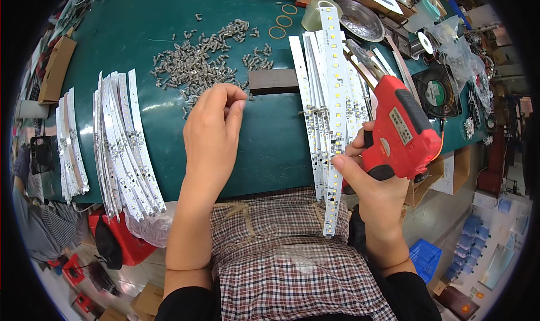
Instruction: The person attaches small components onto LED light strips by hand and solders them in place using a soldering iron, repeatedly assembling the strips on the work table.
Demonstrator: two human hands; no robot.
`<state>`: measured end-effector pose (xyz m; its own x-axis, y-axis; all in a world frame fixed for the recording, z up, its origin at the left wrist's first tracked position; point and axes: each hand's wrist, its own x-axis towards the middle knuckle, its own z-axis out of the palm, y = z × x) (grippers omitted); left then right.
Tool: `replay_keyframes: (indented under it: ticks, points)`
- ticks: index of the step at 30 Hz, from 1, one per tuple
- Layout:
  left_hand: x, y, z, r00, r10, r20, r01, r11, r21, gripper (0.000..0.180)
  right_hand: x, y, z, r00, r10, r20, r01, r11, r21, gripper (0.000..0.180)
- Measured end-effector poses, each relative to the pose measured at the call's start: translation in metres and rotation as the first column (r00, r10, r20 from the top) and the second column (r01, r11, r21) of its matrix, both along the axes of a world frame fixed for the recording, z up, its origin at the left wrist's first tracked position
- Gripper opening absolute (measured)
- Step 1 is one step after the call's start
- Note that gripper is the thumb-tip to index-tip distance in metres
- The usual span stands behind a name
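From the head camera, the left hand (212, 131) reaches over the dark green table (135, 34), fingertips pinched together at the near edge of a scattered heap of small grey metal connectors (197, 62); whether a piece sits between them cannot be told. The right hand (374, 177) is closed around the grip of a red pistol-shaped soldering gun (400, 131), its metal tip lying over a fan of long white LED strip boards (329, 107). Another stack of white strips (125, 147) lies well to the left.
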<state>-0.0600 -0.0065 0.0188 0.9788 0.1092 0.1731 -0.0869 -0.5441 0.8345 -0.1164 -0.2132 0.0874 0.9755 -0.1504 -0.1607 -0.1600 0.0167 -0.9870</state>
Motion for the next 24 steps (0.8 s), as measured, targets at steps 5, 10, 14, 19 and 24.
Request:
replay_keyframes:
  ticks: [5,10,14,19,24]
  points:
    - [0.008,0.010,-0.001,0.992,0.115,0.049,-0.125,0.933,0.337,0.007,-0.002,0.000,0.002,1.000,-0.012,-0.013,0.012,1.000,-0.011,0.052]
    - [0.022,0.010,0.003,0.974,0.062,0.218,-0.163,0.860,0.483,0.008,-0.003,-0.002,0.002,1.000,-0.005,0.005,0.005,0.997,-0.075,0.051]
    - [0.030,0.004,-0.009,0.971,-0.054,0.233,-0.058,0.891,0.450,0.012,-0.003,-0.002,0.003,1.000,0.002,0.016,-0.001,0.996,-0.092,0.050]
    - [0.028,0.015,-0.004,0.980,-0.097,0.173,0.001,0.875,0.484,0.012,-0.003,-0.004,0.004,1.000,0.009,0.022,-0.007,0.997,-0.076,0.048]
    - [0.015,0.023,0.001,0.988,-0.012,0.154,-0.085,0.795,0.601,0.011,-0.002,-0.006,0.004,1.000,0.012,0.020,-0.010,0.997,-0.083,0.046]
